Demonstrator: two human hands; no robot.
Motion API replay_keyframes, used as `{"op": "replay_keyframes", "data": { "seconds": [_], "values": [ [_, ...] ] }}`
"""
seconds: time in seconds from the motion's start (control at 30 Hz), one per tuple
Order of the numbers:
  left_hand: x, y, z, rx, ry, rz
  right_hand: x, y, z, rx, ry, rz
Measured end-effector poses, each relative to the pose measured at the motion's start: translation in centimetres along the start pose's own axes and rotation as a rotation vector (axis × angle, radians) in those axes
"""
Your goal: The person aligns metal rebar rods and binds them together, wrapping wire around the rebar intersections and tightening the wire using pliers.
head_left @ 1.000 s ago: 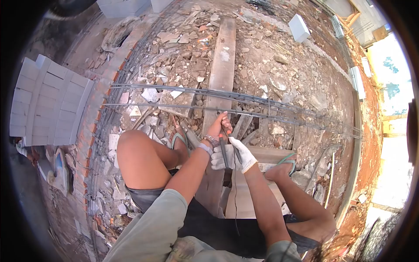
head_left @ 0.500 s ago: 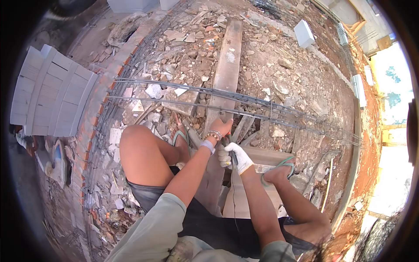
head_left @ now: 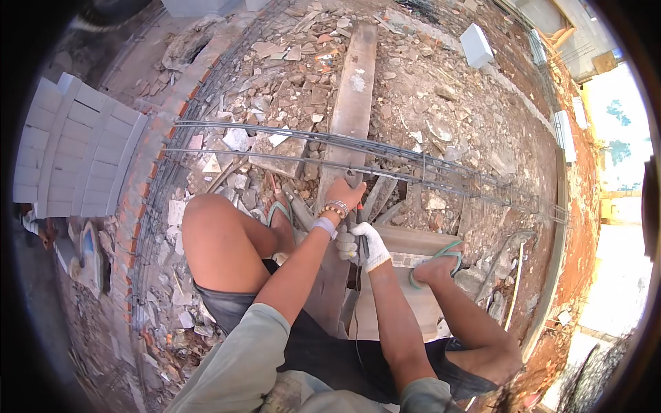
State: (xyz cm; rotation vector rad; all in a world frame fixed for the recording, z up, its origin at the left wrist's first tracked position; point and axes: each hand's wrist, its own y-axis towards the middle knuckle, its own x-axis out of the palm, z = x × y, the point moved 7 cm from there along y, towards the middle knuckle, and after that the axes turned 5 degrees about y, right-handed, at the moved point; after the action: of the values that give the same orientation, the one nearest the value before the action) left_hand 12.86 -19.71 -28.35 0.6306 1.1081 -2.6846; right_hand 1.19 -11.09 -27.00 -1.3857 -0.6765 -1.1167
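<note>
My left hand (head_left: 343, 195), bare and with bracelets at the wrist, is closed just below the lower steel bar (head_left: 315, 163). What its fingers pinch is hidden. My right hand (head_left: 366, 246), in a white knit glove, is closed around a dark-handled hand tool (head_left: 352, 221) with a touch of red near its upper end. The tool's working end is hidden by my left hand. A thin dark wire (head_left: 357, 316) hangs from the glove toward my lap. The bundled rebar (head_left: 392, 149) crosses just beyond both hands, over a long wooden plank (head_left: 353, 103).
Broken brick and concrete rubble (head_left: 296, 89) covers the ground. A brick edge (head_left: 141, 220) with more rebar runs along the left, beside a stack of grey blocks (head_left: 76, 148). A white block (head_left: 476, 46) lies at the upper right. My sandalled feet flank the plank.
Both hands have shifted slightly left in view, along with the whole scene. My right hand stays closed on the tool, and my left stays near the lower bar.
</note>
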Motion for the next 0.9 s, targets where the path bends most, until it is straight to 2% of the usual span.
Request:
{"op": "replay_keyframes", "data": {
  "seconds": [0.13,0.33,0.4,0.5,0.53,0.6,0.63,0.67,0.7,0.73,0.87,0.9],
  "values": [
    [0.1,0.9,-1.2,0.163,0.139,0.363,-0.6,0.5,0.4,-0.018,-0.039,0.112],
    [0.9,1.0,-1.2,0.129,0.030,0.172,-0.6,0.9,0.9,-0.112,-0.134,0.237],
    [1.5,1.3,-1.8,0.179,0.016,0.243,-0.6,0.4,0.6,-0.158,-0.214,0.343],
    [2.6,2.4,-2.7,0.216,0.058,0.434,-1.2,0.6,0.6,-0.142,-0.229,0.304],
    [2.7,2.4,-2.6,0.220,0.080,0.512,-1.7,0.3,0.3,-0.182,-0.352,0.418],
    [4.0,3.8,-3.4,0.007,-0.168,0.118,-1.9,0.0,-0.4,-0.267,-0.603,0.640],
    [4.2,3.0,-2.8,-0.100,-0.293,-0.081,-2.0,0.0,-1.2,-0.358,-0.967,0.795],
    [2.2,0.6,-1.3,-0.178,-0.366,-0.039,-2.2,0.4,-1.6,-0.441,-1.339,0.941],
    [3.0,1.0,-1.6,-0.177,-0.484,-0.109,-1.5,0.6,-1.9,-0.526,-1.717,1.074],
    [4.1,2.1,-2.6,-0.174,-0.600,-0.181,4.0,-1.3,-1.1,-0.356,-1.544,1.342],
    [6.2,3.2,-2.8,-0.141,-1.013,-0.523,5.3,-2.0,-1.2,-0.341,-1.543,1.397],
    [6.8,3.3,-3.0,-0.137,-1.111,-0.624,4.3,-1.6,-1.3,-0.368,-1.568,1.237]
  ]
}}
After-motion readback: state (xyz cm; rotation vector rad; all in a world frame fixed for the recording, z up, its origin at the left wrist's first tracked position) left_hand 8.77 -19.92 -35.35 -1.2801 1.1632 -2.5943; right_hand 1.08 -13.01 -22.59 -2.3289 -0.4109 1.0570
